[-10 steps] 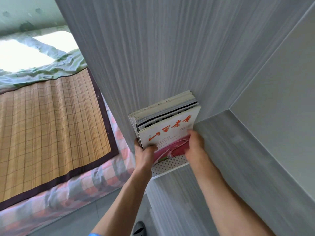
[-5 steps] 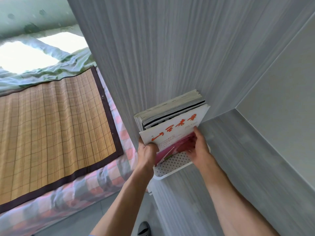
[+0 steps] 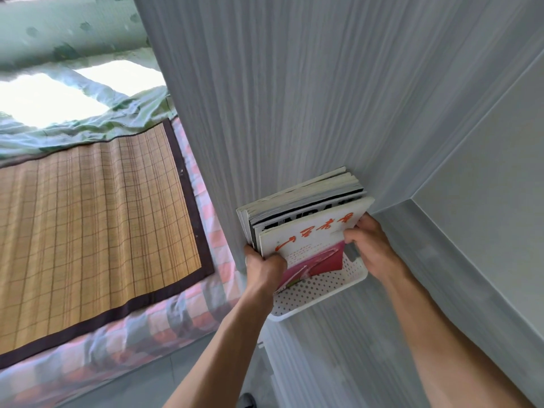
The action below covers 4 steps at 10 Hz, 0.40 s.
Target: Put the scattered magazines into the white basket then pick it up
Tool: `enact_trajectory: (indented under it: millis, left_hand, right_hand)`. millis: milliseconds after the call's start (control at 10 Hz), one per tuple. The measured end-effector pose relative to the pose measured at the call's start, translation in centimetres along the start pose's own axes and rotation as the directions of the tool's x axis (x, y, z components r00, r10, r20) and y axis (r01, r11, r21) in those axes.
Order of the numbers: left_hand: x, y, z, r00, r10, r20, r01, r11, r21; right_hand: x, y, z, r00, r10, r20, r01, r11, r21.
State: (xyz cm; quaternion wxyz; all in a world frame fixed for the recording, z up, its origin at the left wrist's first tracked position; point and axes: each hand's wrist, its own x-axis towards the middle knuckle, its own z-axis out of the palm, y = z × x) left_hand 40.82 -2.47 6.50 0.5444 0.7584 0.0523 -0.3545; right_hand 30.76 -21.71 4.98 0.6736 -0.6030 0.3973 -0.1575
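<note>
Magazines loaded; basket at the lift stage.
Grey cabinet (image 3: 294, 98) beside the bed (image 3: 97, 207); white basket (image 3: 318, 290) holds the upright magazines (image 3: 309, 228). Left hand (image 3: 265, 266) fingers and right hand (image 3: 374, 248) fingers grip the stack's edges. Next, judged: regrip the basket rim, lift level.

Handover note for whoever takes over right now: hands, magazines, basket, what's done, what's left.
Left hand: grips the left end of the magazines and the basket there.
Right hand: fingers curled over the right edge of the front magazine, just above the basket's right end.
Magazines stand upright in the white basket, their tops well above its rim.
The basket is next to the grey wood-grain panel; whether it rests on something or is already lifted cannot be told.
Done: magazines in, none seen scattered in view.
Left: secure the hold and pick the basket up.
</note>
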Motion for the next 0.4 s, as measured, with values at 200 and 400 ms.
enact_trajectory:
  millis: [200, 400]
  left_hand:
    - [0.0, 0.8, -0.7, 0.999, 0.01, 0.044, -0.014, 0.996, 0.089]
    - [-1.8, 0.9, -0.9, 1.0, -0.001, 0.014, 0.001, 1.0, 0.017]
  right_hand:
    - [0.3, -0.5, 0.2, 0.999, 0.03, 0.03, -0.029, 0.999, -0.03]
    - [-1.6, -1.1, 0.2, 0.995, 0.045, -0.094, -0.053, 0.995, -0.082]
